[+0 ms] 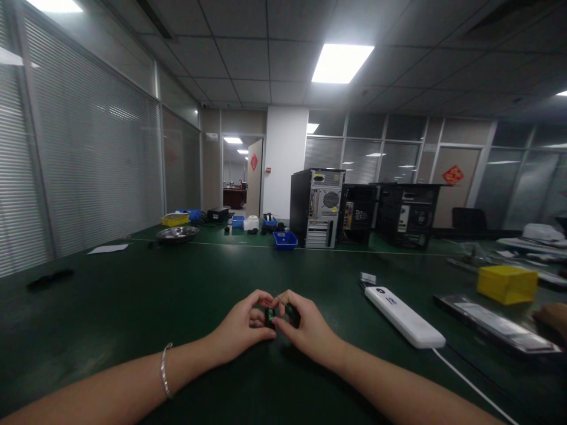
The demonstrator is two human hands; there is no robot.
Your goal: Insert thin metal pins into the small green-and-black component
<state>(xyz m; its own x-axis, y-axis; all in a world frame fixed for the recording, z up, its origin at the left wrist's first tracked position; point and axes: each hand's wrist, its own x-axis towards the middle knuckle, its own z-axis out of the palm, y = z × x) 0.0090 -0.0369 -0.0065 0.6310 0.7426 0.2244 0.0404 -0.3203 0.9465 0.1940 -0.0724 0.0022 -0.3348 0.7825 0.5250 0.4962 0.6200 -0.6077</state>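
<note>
My left hand (241,326) curls its thumb and fingers around a small dark piece with a bright green face (270,317), perhaps a little circuit board or connector. The thumb and fingertips of my right hand (308,326) pinch at the same piece from the other side. Both hands meet low over the green tabletop (177,295), fingertips nearly touching. Something dark shows inside the curl of my right fingers, too dim to name. Fingers cover much of the small piece.
To the right lie a white power strip (405,317), a flat dark-and-silver case (496,324) and a yellow bin (507,284). Computer towers (319,206) stand behind, with a blue tray (284,240) beside them. A metal dish (177,235) and a white sheet (108,249) lie back left.
</note>
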